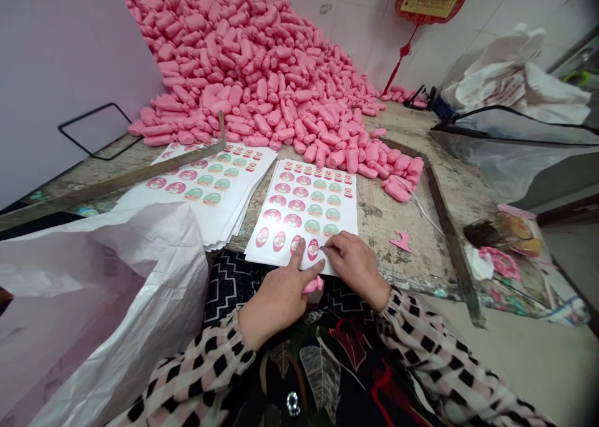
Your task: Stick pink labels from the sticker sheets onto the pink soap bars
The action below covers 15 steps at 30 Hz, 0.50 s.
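Observation:
A stack of white sticker sheets (258, 238) lies at the table's front edge, printed with rows of pink and green labels. My left hand (285, 293) rests over its lower edge, with the index finger and thumb spread on either side of an oval pink label (313, 249). Under that palm a small pink plastic bottle (312, 285) is tucked in the curled fingers, mostly hidden. At the label's right edge my right hand (356, 266) is closed in a pinch. A small dark tip shows at its fingertips, too small to name.
A large heap of pink bottles (262, 71) covers the back of the table. More sticker sheets (206, 218) lie to the left, under a wooden strip (126, 180). A white sack (159, 252) stands open at front left. Another wooden strip (452, 240) edges the right side.

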Tool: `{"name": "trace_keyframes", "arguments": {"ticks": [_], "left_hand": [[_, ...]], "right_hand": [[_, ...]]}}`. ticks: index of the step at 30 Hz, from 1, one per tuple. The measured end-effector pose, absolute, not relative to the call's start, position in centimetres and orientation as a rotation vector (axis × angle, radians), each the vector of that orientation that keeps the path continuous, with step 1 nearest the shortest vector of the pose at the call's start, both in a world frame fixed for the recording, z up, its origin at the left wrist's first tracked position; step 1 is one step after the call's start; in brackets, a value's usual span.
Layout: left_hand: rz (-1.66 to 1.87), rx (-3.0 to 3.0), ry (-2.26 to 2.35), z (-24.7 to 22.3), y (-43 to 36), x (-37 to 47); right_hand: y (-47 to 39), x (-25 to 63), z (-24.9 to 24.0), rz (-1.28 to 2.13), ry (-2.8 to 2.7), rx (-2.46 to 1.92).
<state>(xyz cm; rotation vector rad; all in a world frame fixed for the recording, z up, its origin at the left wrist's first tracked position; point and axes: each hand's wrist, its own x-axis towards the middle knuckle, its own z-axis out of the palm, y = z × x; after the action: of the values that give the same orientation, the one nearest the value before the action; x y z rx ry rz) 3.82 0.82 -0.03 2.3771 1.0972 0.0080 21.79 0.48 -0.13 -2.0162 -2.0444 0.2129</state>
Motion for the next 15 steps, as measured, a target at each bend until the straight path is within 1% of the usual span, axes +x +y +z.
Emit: {"name": "trace_keyframes", "arguments": {"ticks": [3, 10, 15], "left_hand": [[0.019, 2.374, 1.1, -0.27, 0.95, 3.72], [0.069, 2.375, 1.067, -0.39, 0.83, 3.5], [0.06, 2.366, 1.077, -0.61, 0.69, 3.48]], "right_hand": [[0.25, 21.51, -0.26, 0.24, -2.038, -1.996], [0.21, 21.34, 0.14, 0.045, -2.009, -2.045], [0.44, 21.7, 0.15, 0.079, -2.069, -2.012]]}}
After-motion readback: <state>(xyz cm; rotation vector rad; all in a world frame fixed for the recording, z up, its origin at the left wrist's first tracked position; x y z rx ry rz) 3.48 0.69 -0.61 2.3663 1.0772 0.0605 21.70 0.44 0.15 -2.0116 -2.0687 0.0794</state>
